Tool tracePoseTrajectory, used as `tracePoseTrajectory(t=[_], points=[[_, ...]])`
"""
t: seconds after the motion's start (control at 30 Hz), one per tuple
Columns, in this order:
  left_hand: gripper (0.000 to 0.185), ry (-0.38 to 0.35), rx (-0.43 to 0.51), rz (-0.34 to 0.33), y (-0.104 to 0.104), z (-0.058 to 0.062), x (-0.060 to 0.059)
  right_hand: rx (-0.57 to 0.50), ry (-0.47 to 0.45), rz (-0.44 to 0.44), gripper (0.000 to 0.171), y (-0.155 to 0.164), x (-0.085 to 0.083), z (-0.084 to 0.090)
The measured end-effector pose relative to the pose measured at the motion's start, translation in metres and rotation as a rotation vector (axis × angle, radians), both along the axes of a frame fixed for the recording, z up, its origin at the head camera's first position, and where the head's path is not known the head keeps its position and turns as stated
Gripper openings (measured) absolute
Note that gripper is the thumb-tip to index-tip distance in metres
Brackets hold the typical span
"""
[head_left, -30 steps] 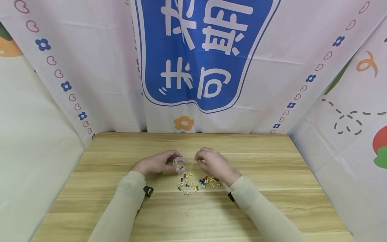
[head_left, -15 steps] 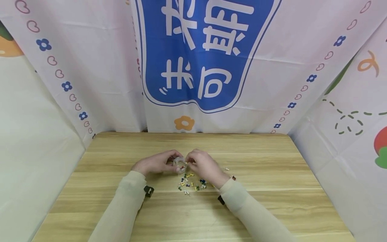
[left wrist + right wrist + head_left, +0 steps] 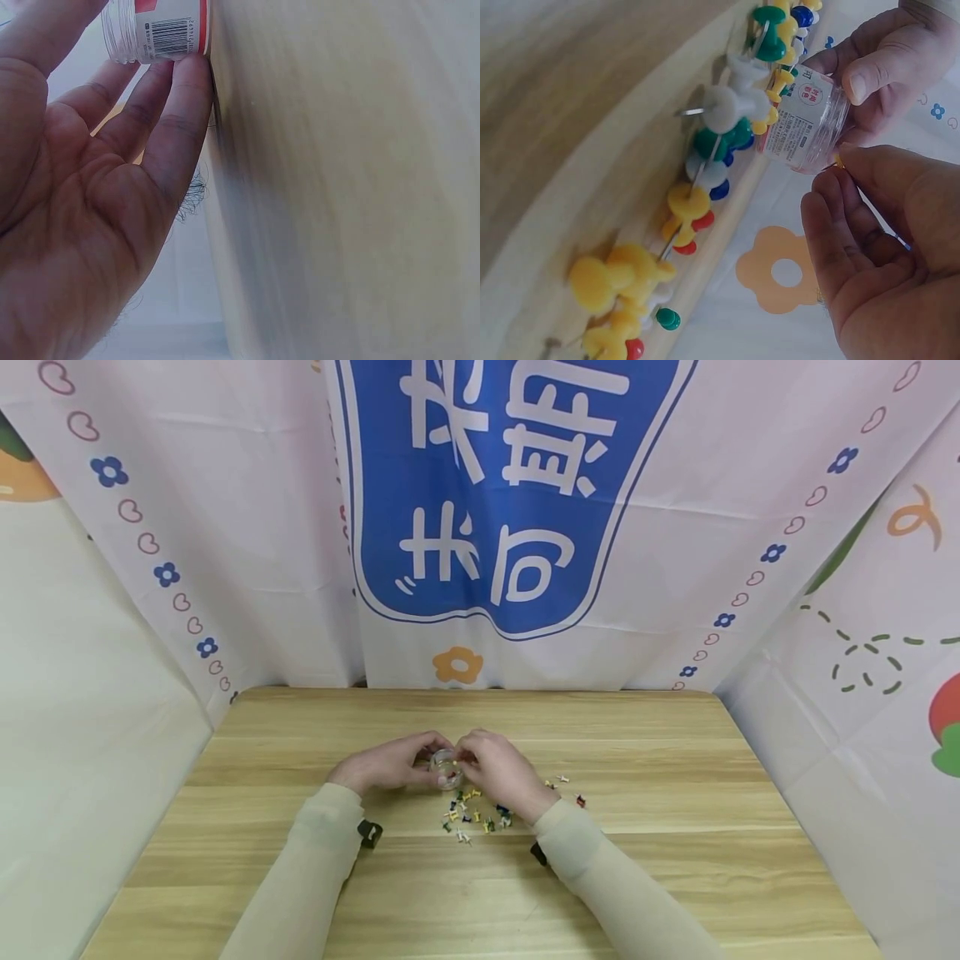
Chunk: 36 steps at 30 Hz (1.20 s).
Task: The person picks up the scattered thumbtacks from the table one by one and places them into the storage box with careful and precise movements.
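My left hand [image 3: 386,764] holds a small clear plastic jar [image 3: 444,782] upright on the table, fingers and thumb around its side. A printed label [image 3: 171,34] with a barcode wraps the jar, and its threaded mouth has no lid on. Something red shows inside. The right hand [image 3: 498,772] pinches a yellow push pin [image 3: 839,160] between thumb and fingertips, right at the jar's rim. Loose push pins in yellow, white, green, blue and red lie just in front of the jar, among them a white push pin [image 3: 731,105] and a green push pin [image 3: 769,34].
The wooden table [image 3: 420,893] reaches back to a white printed curtain [image 3: 300,610]. A few more pins, such as a red push pin [image 3: 581,802] and a white push pin [image 3: 562,778], lie right of the right wrist. Part of the pile is hidden under the right forearm.
My right hand has moved left to the jar's mouth with the pin, uncovering pins on its right. The left hand and jar have stayed in place.
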<state>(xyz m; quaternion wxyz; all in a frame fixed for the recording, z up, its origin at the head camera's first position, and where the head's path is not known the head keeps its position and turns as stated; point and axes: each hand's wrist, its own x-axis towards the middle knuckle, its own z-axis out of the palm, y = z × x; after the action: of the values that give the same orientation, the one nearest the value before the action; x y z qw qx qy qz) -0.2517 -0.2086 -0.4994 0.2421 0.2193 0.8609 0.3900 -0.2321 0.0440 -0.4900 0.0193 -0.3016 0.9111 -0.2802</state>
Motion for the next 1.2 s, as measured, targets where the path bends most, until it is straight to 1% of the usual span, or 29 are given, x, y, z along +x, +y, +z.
tracePoseTrajectory(t=[0.33,0.5,0.77,0.87,1.0,1.2], points=[[0.057,0.003,-0.003,0.004,-0.001,-0.001,0.0,0.01,-0.013,-0.007,0.016,-0.005,-0.001,0.002],[0.057,0.003,-0.005,0.008,-0.001,-0.002,-0.001,0.024,0.003,0.011,0.014,-0.006,0.0,0.004],[0.055,0.002,0.003,0.005,-0.001,-0.003,0.001,0.048,0.022,0.015,0.014,-0.005,-0.003,0.001],[0.056,-0.003,0.007,0.006,-0.001,-0.004,0.0,0.045,0.008,0.019,0.013,-0.001,-0.004,0.004],[0.056,-0.005,0.013,0.003,-0.001,-0.004,0.0,0.036,-0.009,0.009,0.012,0.01,-0.008,0.011],[0.054,-0.006,0.016,0.003,-0.001,-0.003,0.0,0.068,-0.007,-0.01,0.01,0.031,-0.018,0.016]])
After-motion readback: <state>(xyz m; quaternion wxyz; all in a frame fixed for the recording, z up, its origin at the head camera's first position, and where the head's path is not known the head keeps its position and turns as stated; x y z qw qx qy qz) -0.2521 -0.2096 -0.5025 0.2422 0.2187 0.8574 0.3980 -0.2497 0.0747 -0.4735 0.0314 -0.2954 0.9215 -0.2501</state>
